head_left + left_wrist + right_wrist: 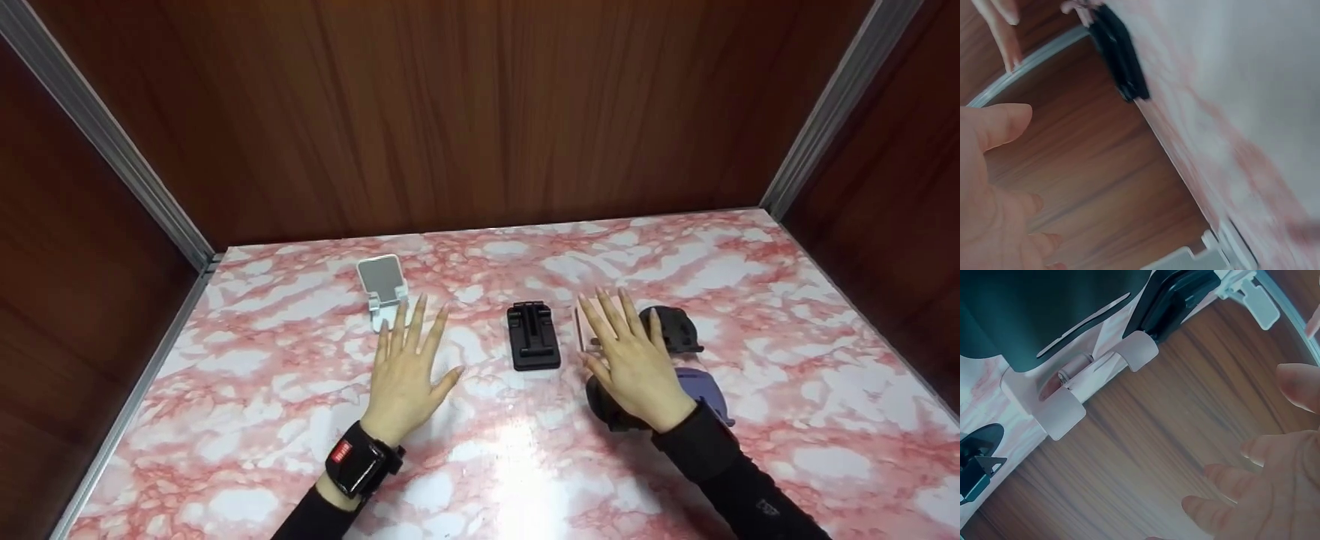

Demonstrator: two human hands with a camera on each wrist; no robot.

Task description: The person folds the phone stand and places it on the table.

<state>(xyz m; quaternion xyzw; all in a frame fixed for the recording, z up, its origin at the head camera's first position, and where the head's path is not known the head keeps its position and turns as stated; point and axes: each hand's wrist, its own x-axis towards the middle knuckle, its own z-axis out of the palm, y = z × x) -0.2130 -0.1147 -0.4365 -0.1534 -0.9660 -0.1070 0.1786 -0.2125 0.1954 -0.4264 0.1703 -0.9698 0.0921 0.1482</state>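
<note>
My left hand [405, 375] hovers palm down with straight, spread fingers and holds nothing. Its fingertips overlap the base of a white phone stand [383, 280] whose grey-faced rest stands tilted up. My right hand [634, 367], also palm down with fingers spread and nothing held, is over a cluster of items. Partly hidden beneath it are a pale stand [1061, 417] with two hooked lips, a black rounded piece [611, 405] and a purple piece [703, 390]. Another black rounded stand [671, 328] lies beyond its fingers. A black folded phone stand [534, 337] lies flat between the hands.
The table top [247, 420] has a red and white marbled surface. Brown wood-grain panels [465, 112] enclose its back and sides, with metal rails [825, 120] at the corners. A black device with a red label [356, 459] is strapped to the left wrist.
</note>
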